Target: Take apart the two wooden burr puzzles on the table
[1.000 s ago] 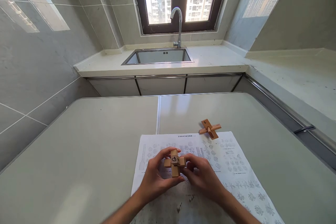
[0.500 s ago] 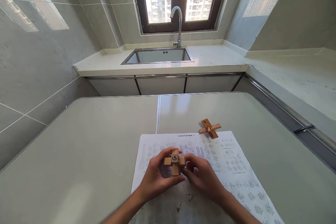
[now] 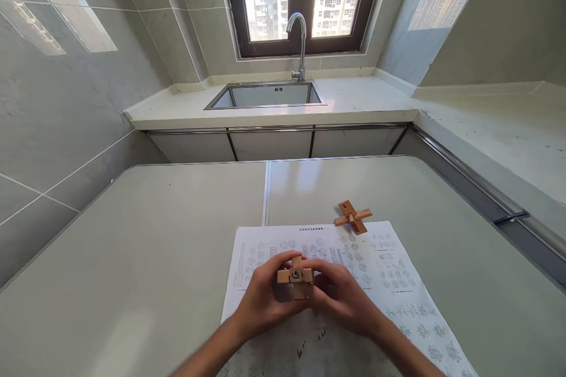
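A cross-shaped wooden burr puzzle (image 3: 295, 275) with a dark mark on its front block is held up between both hands, above a printed sheet (image 3: 247, 259). My left hand (image 3: 267, 291) grips it from the left, fingers over the top and thumb beneath. On the other side, my right hand (image 3: 340, 294) closes on its right arm with fingertips and thumb. The fingers cover parts of the puzzle. Beyond the hands, a second wooden puzzle (image 3: 352, 217), marked 2 and made of crossed pieces, lies at the sheet's far edge.
The sheet with small diagrams lies on a pale table (image 3: 132, 259) that has a seam down its middle. Past the table are a counter (image 3: 367, 94), a sink (image 3: 265, 83), a faucet (image 3: 302, 47) and a window (image 3: 301, 0). Tiled walls stand on both sides.
The wooden puzzle has tilted slightly in my hands. My right fingers have moved up and over its right arm, covering more of it. The second puzzle has stayed put.
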A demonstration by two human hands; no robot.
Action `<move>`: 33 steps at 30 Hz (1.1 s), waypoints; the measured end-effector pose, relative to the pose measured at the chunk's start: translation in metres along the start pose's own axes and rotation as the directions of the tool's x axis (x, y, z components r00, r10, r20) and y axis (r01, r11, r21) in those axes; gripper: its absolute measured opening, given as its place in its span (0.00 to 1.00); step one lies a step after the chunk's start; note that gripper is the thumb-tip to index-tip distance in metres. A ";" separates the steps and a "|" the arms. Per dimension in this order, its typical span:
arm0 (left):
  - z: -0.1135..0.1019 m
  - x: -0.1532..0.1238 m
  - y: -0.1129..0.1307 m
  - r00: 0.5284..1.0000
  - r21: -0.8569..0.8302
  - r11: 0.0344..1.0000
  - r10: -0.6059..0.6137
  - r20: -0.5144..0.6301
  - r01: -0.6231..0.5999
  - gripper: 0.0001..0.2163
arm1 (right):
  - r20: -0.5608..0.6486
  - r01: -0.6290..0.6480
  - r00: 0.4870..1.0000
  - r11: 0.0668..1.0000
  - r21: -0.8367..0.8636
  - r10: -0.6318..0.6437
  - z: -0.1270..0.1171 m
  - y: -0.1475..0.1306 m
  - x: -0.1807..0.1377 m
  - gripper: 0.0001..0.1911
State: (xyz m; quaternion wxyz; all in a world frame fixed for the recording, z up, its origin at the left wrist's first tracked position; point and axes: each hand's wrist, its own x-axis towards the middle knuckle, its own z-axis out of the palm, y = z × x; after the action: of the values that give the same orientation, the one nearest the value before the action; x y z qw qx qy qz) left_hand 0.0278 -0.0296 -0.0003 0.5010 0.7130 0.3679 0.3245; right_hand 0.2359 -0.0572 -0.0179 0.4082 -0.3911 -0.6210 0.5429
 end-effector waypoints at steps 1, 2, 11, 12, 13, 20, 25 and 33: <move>0.000 0.000 0.000 1.000 0.019 1.000 0.008 0.005 -0.008 0.29 | -0.033 0.008 0.999 0.999 -0.054 -0.009 0.001 0.001 0.000 0.10; 0.001 0.000 -0.001 1.000 0.040 0.999 0.015 0.007 -0.015 0.29 | -0.070 0.020 0.997 0.994 -0.111 -0.027 0.002 0.002 0.001 0.09; 0.002 -0.002 -0.009 0.999 0.192 0.981 0.025 -0.026 -0.019 0.30 | -0.207 0.081 0.972 0.987 -0.138 -0.108 0.002 0.004 0.001 0.10; 0.001 -0.002 -0.009 0.999 0.213 0.977 0.033 -0.031 -0.026 0.30 | -0.215 0.072 0.972 0.991 -0.112 -0.095 0.000 0.003 0.002 0.10; 0.001 -0.002 -0.009 0.998 0.237 0.971 0.043 -0.036 -0.033 0.31 | -0.226 0.062 0.971 0.994 -0.089 -0.081 -0.001 0.002 0.002 0.10; 0.002 0.000 -0.014 0.991 0.457 0.883 0.130 -0.026 -0.104 0.33 | -0.310 0.004 0.951 1.000 -0.012 -0.008 -0.005 0.000 0.005 0.20; 0.003 -0.001 -0.017 0.989 0.521 0.849 0.138 -0.051 -0.092 0.30 | -0.327 -0.027 0.945 1.000 0.013 0.030 -0.004 0.004 0.005 0.22; 0.003 -0.001 -0.019 0.981 0.590 0.803 0.172 -0.091 -0.086 0.28 | -0.318 -0.046 0.948 0.999 -0.028 0.034 -0.004 0.006 0.005 0.22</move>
State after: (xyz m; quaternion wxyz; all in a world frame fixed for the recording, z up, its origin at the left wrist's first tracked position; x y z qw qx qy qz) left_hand 0.0259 -0.0273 -0.0197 0.2082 0.8309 0.4343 0.2785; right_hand 0.2382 -0.0501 -0.0235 0.4847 -0.4928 -0.5487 0.4702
